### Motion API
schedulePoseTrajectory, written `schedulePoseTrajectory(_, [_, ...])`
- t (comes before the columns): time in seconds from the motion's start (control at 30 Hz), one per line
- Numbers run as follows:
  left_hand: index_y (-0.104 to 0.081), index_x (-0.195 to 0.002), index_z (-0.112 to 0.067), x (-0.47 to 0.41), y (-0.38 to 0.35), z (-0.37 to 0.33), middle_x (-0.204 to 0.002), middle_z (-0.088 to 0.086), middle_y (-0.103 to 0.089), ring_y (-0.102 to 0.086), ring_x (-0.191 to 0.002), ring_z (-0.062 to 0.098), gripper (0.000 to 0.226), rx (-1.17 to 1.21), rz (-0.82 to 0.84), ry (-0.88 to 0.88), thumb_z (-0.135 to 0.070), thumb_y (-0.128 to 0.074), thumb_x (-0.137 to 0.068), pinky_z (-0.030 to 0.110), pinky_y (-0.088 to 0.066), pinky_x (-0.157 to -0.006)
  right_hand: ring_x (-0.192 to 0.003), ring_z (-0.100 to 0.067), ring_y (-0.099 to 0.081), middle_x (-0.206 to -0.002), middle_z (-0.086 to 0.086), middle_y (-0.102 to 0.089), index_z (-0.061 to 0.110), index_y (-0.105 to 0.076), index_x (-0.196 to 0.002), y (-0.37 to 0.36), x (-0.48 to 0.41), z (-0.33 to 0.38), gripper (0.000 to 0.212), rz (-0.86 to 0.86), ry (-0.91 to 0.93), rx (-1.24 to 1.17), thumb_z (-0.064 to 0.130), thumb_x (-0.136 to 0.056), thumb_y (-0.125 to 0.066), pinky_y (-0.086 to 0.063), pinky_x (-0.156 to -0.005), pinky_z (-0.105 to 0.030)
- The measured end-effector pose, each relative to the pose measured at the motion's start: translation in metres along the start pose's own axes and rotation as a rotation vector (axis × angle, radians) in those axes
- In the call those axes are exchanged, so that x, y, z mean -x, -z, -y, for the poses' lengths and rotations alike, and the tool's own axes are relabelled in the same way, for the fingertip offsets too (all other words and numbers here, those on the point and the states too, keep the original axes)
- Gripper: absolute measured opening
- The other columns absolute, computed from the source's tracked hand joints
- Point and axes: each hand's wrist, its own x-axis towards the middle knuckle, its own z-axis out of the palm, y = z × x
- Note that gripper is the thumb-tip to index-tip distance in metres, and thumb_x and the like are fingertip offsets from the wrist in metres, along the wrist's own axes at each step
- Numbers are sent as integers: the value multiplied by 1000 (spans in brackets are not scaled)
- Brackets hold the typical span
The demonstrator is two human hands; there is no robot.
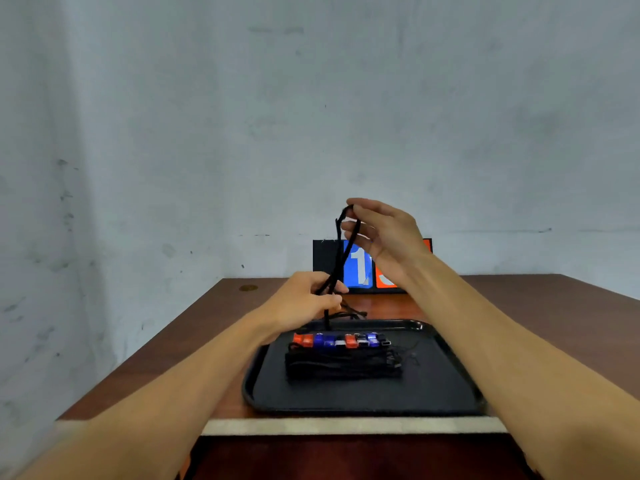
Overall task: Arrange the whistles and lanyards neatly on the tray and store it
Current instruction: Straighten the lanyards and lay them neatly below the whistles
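A black tray (433, 393) lies on the wooden table near its front edge. On it sits a row of several red, blue and clear whistles (341, 340) with their folded black lanyards (343, 367) stacked in front. My right hand (379, 230) is raised above the tray and pinches the top of a black lanyard (343, 258). The doubled cord runs down to my left hand (308, 299), which grips it just above the tray's far rim. More black cord (351, 314) lies behind the tray. Whatever hangs at the cord's lower end is hidden.
A black scoreboard (360, 268) with a blue "1" panel and a red panel stands at the back of the brown table (180, 348), against a grey wall. The table's pale front edge (346, 426) runs just below the tray.
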Motion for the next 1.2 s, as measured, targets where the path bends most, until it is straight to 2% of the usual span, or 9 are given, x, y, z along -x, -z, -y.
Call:
schedulePoseTrajectory(0.13, [-70, -97, -19, 3, 0, -3, -79, -2, -72, -67, -90, 10, 15, -102, -34, -15, -23, -55, -95, 31, -49, -94, -70, -20, -69, -81, -10, -68, 2, -66, -98, 17, 6, 20, 14, -76, 42, -220, -2, -91, -54, -56, -65, -26])
schedulePoseTrajectory(0.27, [-71, -95, -10, 6, 2, -10, -73, 1, -72, -65, -92, 4, 27, -49, -93, -30, -26, -50, -98, 36, -45, -101, -73, -22, -68, -85, -14, -67, 0, -64, -99, 32, 9, 30, 15, -156, 87, -319, -5, -91, -52, -58, -70, -28])
schedulePoseTrajectory(0.4, [-70, -92, -18, 4, 4, -26, -74, 4, -70, -66, -85, 14, 25, 33, -175, -69, -26, -47, -99, 39, -49, -95, -75, -21, -67, -88, -15, -67, 2, -64, -98, 45, 9, 27, 16, -239, 94, -329, -6, -92, -52, -58, -75, -29])
schedulePoseTrajectory(0.5, [-70, -94, -18, -3, 4, -34, -76, 3, -68, -63, -79, 13, 24, 33, -209, -81, -25, -47, -99, 36, -52, -83, -80, -24, -68, -87, -14, -67, 1, -63, -96, 51, 11, 17, 16, -262, 52, -289, -7, -91, -50, -58, -73, -29])
schedulePoseTrajectory(0.57, [-69, -96, -17, -8, 1, -34, -76, 0, -68, -62, -76, 10, 22, 38, -236, -76, -22, -48, -98, 32, -52, -72, -78, -22, -69, -86, -12, -68, 3, -64, -97, 54, 14, 5, 17, -272, 11, -190, -6, -91, -51, -57, -68, -27])
schedulePoseTrajectory(0.63, [-69, -98, -14, -13, -1, -34, -77, 1, -67, -62, -76, 12, 22, 75, -275, -69, -20, -48, -98, 28, -52, -65, -78, -21, -70, -88, -11, -70, 5, -65, -100, 57, 16, -7, 18, -268, -41, -66, -3, -91, -51, -57, -73, -30])
schedulePoseTrajectory(0.93, [-68, -88, -13, -39, 1, -30, -75, 4, -68, -67, -78, 16, 22, 285, -369, -34, -17, -48, -97, 30, -56, -82, -95, -25, -69, -99, -11, -70, 7, -62, -107, 59, 17, -47, 31, -149, -268, 133, -9, -92, -40, -54, -91, -39])
schedulePoseTrajectory(1.07, [-69, -96, -4, -49, -1, -23, -75, 5, -67, -67, -77, 15, 23, 316, -346, -15, -15, -49, -95, 31, -56, -85, -107, -18, -63, -117, -6, -61, 17, -59, -113, 59, 12, -71, 40, 9, -318, 512, -11, -86, -49, -53, -93, -38])
schedulePoseTrajectory(1.2, [-69, -100, -1, -60, -5, -14, -74, 4, -64, -64, -74, 14, 24, 348, -325, -15, -13, -49, -95, 32, -55, -84, -116, -17, -55, -126, -2, -57, 15, -50, -130, 63, -1, -100, 50, 178, -269, 850, 10, -84, -68, -46, -96, -31])
